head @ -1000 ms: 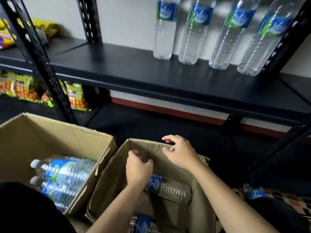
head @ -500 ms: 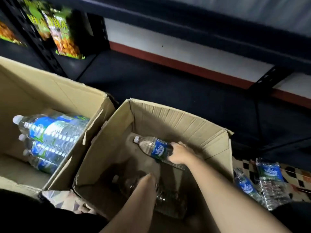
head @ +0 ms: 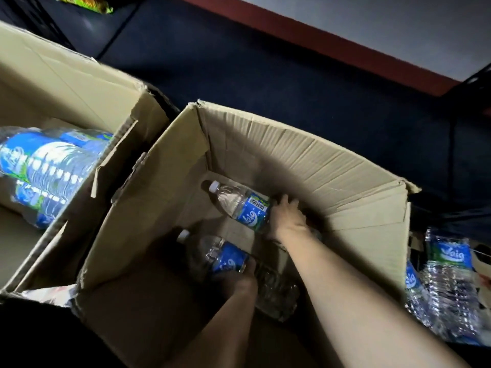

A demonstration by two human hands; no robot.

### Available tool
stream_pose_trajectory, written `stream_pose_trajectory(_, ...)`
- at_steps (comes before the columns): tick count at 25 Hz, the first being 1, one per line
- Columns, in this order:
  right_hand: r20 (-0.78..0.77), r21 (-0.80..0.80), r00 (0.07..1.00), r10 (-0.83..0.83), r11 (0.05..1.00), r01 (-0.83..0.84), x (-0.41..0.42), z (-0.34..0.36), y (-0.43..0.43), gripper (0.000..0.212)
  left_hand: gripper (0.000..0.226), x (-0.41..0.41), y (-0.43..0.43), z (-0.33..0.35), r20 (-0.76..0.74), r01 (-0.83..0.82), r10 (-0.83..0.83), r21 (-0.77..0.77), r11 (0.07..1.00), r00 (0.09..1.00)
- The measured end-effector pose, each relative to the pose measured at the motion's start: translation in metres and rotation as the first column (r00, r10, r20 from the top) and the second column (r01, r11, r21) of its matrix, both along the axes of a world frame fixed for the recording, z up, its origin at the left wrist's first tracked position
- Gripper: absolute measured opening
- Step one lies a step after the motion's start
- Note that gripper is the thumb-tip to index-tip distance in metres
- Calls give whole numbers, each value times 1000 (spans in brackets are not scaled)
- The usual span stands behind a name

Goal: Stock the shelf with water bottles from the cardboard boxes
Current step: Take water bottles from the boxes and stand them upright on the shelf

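Observation:
Both my hands are down inside the open cardboard box (head: 305, 152) in the middle. My right hand (head: 288, 217) grips a clear water bottle (head: 239, 205) with a blue label, white cap pointing left. My left hand (head: 240, 281) is closed around a second water bottle (head: 225, 258) lying lower in the box, in shadow. A second cardboard box (head: 79, 75) on the left holds several larger blue-labelled bottles (head: 50, 160) lying on their sides.
Loose water bottles (head: 449, 282) lie on the floor right of the middle box. The dark lowest shelf board (head: 265, 65) runs behind the boxes, with a red skirting strip (head: 332, 46) and grey wall beyond. A snack packet (head: 87, 2) shows at top left.
The camera has tilted further down, so the upper shelf with its standing bottles has left the view. Both hands went down into the middle box and each closed on a bottle.

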State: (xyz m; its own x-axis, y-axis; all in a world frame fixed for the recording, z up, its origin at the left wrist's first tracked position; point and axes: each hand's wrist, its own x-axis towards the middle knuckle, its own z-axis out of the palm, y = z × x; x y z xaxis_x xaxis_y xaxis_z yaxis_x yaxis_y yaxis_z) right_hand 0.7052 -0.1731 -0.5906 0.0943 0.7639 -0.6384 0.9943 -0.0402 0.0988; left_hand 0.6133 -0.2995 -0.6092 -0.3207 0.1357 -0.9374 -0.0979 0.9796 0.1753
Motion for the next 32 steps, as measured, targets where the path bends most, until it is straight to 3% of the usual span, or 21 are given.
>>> stream_pose_trajectory(2,-44,-87,999,-24,996,20,2,9,-2,86,104,-8,11,7,-106,65,-62,25,998,992)
stream_pose_trajectory(5,-144,-255,963,-229,948,188,12,15,-11,79,108,-24,22,-18,-65,149,-139,194,970,988)
stream_pose_trajectory(7,-237,-285,898,-370,910,300,15,11,-23,84,119,-31,19,-57,-17,65,-63,200,978,998)
stream_pose_trajectory(9,-358,-298,795,-489,867,400,13,6,-30,102,120,-30,16,-108,29,-5,-1,197,980,1000)
stream_pose_trajectory(11,-375,-284,744,-553,833,476,9,-1,-37,123,125,-28,19,-106,96,-49,37,136,990,995)
stream_pose_trajectory(13,-381,-254,755,-534,846,470,10,-7,-40,123,119,-30,30,-66,101,-93,78,155,984,992)
stream_pose_trajectory(15,-410,-254,759,-506,862,438,15,-8,-35,105,101,-30,33,-46,121,-161,142,165,973,982)
stream_pose_trajectory(17,-366,-305,810,-458,882,360,24,-7,-20,82,98,-30,36,-46,183,-195,168,142,971,969)
stream_pose_trajectory(20,-276,-417,871,-407,867,273,25,-7,-1,77,81,-31,42,-48,225,-201,171,117,973,959)
stream_pose_trajectory(22,-278,-399,852,-443,860,317,15,-8,-5,97,120,-32,44,-55,21,-174,172,157,972,985)
stream_pose_trajectory(24,-301,-282,833,-465,877,388,-1,-9,-25,112,146,-34,37,-85,-148,-122,149,176,977,978)
stream_pose_trajectory(26,-331,-132,829,-451,892,432,-9,-12,-41,111,141,-35,40,-62,-109,-95,116,177,979,987)
stream_pose_trajectory(28,-337,-93,825,-454,888,450,-9,-12,-44,109,113,-36,41,-56,-56,-131,143,176,976,988)
stream_pose_trajectory(29,-333,-107,820,-466,883,458,-8,-12,-42,108,113,-36,41,-59,-12,-168,173,186,968,985)
stream_pose_trajectory(31,-328,-123,814,-479,876,466,-6,-9,-36,101,119,-39,38,-93,-27,-159,165,164,974,986)
stream_pose_trajectory(32,-332,-129,807,-488,871,474,-5,-7,-35,96,121,-36,30,-149,-76,-169,184,171,971,980)
